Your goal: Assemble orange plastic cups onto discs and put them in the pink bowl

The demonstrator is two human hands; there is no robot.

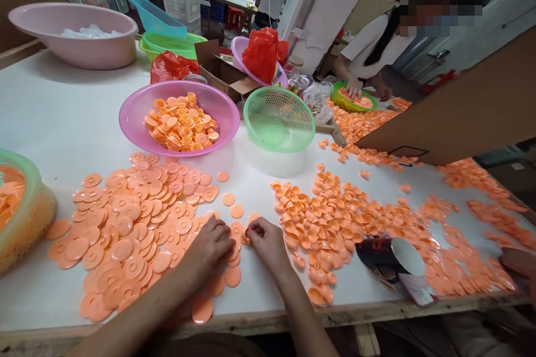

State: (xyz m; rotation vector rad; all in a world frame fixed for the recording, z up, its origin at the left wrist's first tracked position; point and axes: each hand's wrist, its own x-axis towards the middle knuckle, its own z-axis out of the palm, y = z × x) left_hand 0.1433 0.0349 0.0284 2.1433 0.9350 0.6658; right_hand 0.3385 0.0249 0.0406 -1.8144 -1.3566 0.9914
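My right hand [268, 242] pinches a small orange toy cup [246, 240] between thumb and fingertips, just above the white tabletop; the fingers partly hide it. My left hand [214, 242] is palm down at the right edge of a pile of flat orange saucers [134, 223]. Its fingers are loosely bent and slightly apart over a few saucers, with nothing visibly held. Several loose saucers [237, 211] lie between and beyond the two hands. To the right of my right hand spreads a heap of small orange cups [330, 212].
A pink basin [128, 122] of orange cups and a green strainer basket [278, 145] stand beyond the piles. Another green basket [37, 217] is at the left edge. A dark printed item [379, 259] lies right. Across the table, a person's hand [354, 87] reaches into a green bowl [341, 101].
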